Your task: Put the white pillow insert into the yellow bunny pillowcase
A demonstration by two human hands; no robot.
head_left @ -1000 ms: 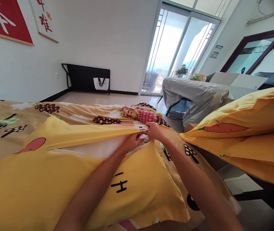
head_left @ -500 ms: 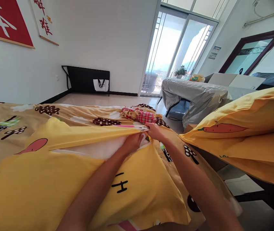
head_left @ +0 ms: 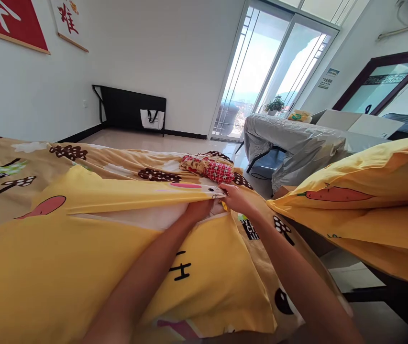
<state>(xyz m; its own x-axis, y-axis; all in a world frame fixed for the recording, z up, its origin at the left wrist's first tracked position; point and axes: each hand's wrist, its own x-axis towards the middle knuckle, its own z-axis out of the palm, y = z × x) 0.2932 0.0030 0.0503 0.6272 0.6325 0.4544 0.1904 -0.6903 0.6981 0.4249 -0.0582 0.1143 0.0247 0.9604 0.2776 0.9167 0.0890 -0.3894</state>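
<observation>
The right hand [head_left: 235,197] has its grip pinched closed on the raised edge of the yellow cover [head_left: 63,267], near one end of its long opening. The left hand [head_left: 200,210] is just beside it at the opening, fingers hidden, so its grip cannot be told. White material [head_left: 153,216] shows inside. The cover lies on patterned bedding [head_left: 117,160], near a red checked bundle [head_left: 218,171].
</observation>
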